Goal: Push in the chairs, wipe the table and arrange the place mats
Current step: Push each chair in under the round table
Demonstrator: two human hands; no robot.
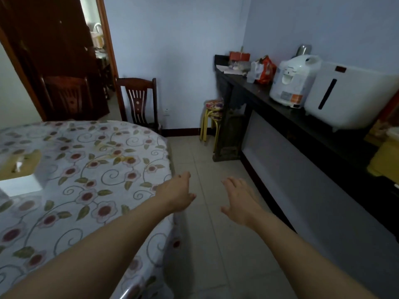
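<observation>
Reaching forward past the table's [90,169] rounded end, both the left hand [177,194] and the right hand [240,201] are spreading wide and holding nothing. Beyond the table, a dark wooden chair [139,102] with a slatted back is standing pulled out; gripping its top rail with both hands is probably giving the straightest push.

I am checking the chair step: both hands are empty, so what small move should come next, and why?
Probably step forward toward the wooden chair at the table's far end. Left hand and right hand hang open over the floor, holding nothing, and the chair stands back near the wall.
</observation>
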